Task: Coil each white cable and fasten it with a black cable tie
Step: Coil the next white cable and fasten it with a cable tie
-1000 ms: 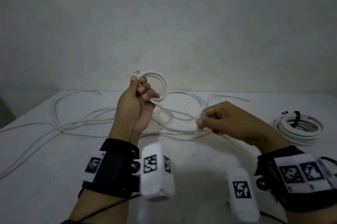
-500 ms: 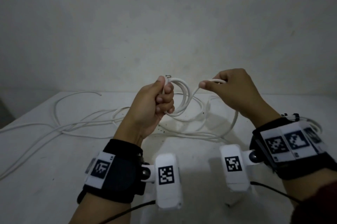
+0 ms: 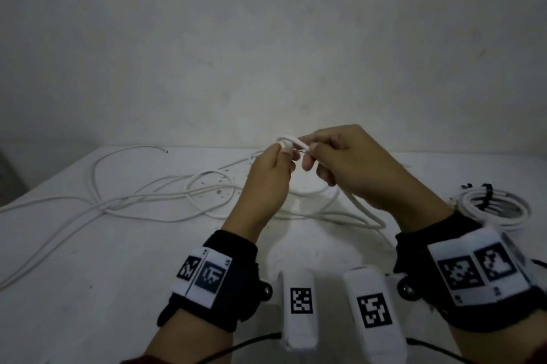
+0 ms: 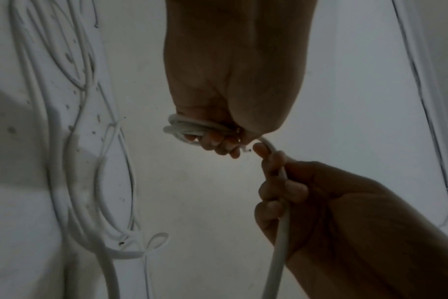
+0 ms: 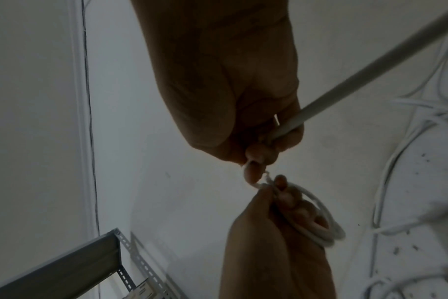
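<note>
My left hand [image 3: 273, 168] is raised above the table and grips a small coil of white cable [image 3: 288, 141] in its curled fingers; the same coil [image 4: 184, 128] shows in the left wrist view and again as the coil [image 5: 317, 222] in the right wrist view. Right beside it, my right hand [image 3: 331, 162] is curled round the running length of that white cable [image 3: 364, 209], fingertips almost touching the left hand. The cable's free end pokes out between the hands. The cable [image 5: 345, 81] trails down to the table.
Loose white cable [image 3: 118, 203] sprawls in loops over the white table [image 3: 88, 289] at the left and middle. A finished coil [image 3: 491, 206] with a black tie [image 3: 487, 189] lies at the right. A wall stands behind. A grey metal shelf frame [image 5: 64, 269] shows in the right wrist view.
My right hand rose from the table carrying a length of cable and came left to meet the left hand. The left hand kept holding the coil and shifted slightly right.
</note>
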